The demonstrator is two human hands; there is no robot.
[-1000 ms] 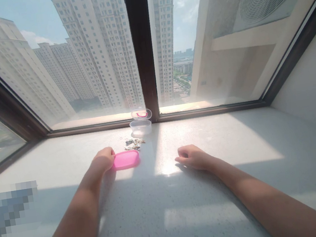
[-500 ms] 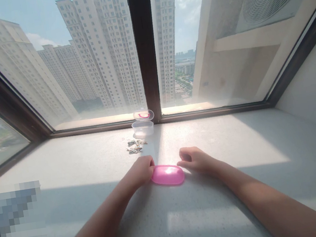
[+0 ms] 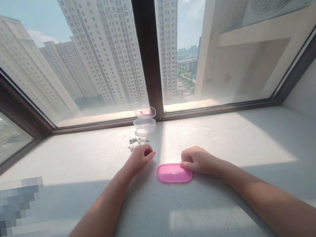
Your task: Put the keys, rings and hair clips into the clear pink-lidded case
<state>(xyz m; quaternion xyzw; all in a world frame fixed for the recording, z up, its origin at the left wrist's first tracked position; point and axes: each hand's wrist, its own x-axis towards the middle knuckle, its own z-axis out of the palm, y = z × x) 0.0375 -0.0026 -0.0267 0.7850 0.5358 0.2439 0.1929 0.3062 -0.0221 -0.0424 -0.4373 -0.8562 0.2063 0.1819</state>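
Tracking pink oval lid (image 3: 174,173) | glossy translucent plastic, domed side up | lying flat on the sunlit window ledge (image 3: 238,142), long axis running left to right | my right hand (image 3: 198,160) has its fingers curled on the lid's right end

- Hard sunlight came through the window (image 3: 93,64) and lay in bright patches on the windowsill (image 3: 238,138).
- Glare hazed the lower panes.
- The near sill lay in shade.
- The pink lid (image 3: 174,172) looked sharp.
- Wide-angle distortion bowed the frame edges, and a pixelated block (image 3: 11,211) masked the lower left.
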